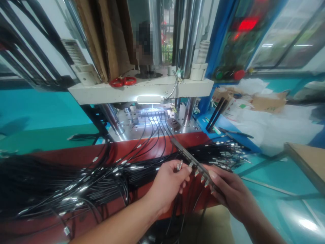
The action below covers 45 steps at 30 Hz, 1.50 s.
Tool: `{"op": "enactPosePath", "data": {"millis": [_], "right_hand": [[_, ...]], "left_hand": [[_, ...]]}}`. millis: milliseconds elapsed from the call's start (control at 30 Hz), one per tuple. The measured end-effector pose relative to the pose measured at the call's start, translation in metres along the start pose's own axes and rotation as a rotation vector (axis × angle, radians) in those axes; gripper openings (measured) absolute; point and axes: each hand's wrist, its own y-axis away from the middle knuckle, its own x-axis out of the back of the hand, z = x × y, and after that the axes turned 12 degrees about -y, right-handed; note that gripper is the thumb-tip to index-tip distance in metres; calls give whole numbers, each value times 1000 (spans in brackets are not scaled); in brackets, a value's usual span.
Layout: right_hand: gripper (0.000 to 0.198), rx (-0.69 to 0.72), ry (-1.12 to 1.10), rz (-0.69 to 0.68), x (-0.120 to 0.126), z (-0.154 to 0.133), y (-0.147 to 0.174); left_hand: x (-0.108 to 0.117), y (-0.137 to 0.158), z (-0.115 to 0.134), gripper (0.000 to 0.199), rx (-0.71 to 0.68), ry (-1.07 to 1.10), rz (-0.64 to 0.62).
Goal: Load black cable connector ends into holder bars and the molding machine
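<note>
My right hand [230,189] is closed around the lower end of a long, narrow metal bar [186,153], which slants from upper left to lower right. Several small metal connectors [202,179] stick out along the bar's near edge. Just left of it, my left hand [169,181] is closed in a pinch on a cable connector [179,165], whose shiny tip shows between thumb and fingers. The left fingertips are right by the bar's edge; whether they touch it is hard to tell. Thin black cables [184,210] hang below the hands.
A large bundle of black cables [83,183] lies across the red bench [86,149]. Behind stands a press with a white plate [101,95], red-handled scissors [123,81] and a lit lower die [152,117] with cables running out. White bags [286,118] sit at right.
</note>
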Motion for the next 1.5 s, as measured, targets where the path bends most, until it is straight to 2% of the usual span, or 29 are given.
{"op": "enactPosePath", "data": {"millis": [467,767,967,1100,1233,1367,1500], "right_hand": [[50,-21,-23,3,-3,2,1],[51,-23,23,-75,5,7,-3],[52,52,154,-186,11,7,-7],[51,30,109,-128,6,7,-3],[51,-15,13,-31,5,5,0],[43,65,-26,15,8,2,0],[41,76,-35,27,10,3,-1]], "left_hand": [[3,-3,0,22,27,-1,-17],[5,-6,-3,21,14,7,-46],[5,-5,-1,22,17,-2,-27],[6,-4,2,20,19,18,-47],[8,0,3,20,13,140,-121],[14,8,-3,22,31,211,-132],[19,12,-9,22,16,241,-112]]}}
